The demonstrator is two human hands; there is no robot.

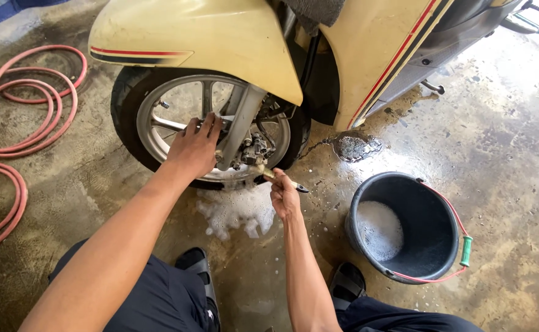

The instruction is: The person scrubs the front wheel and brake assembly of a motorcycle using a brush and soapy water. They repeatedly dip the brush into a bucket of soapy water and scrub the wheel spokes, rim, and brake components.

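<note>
Cream scooter (232,37) with red-and-black stripes; pink hose (20,117); black bucket (432,240) with red handle, green grip; white foam (239,212).

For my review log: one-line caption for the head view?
Left hand steadies scooter wheel; right hand holds brush at hub.

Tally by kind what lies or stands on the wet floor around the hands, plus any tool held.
Scooter front wheel: 1
Brush, in the right hand: 1
Black bucket: 1
Red hose: 1
Foam patch on floor: 1
Total: 5
</note>
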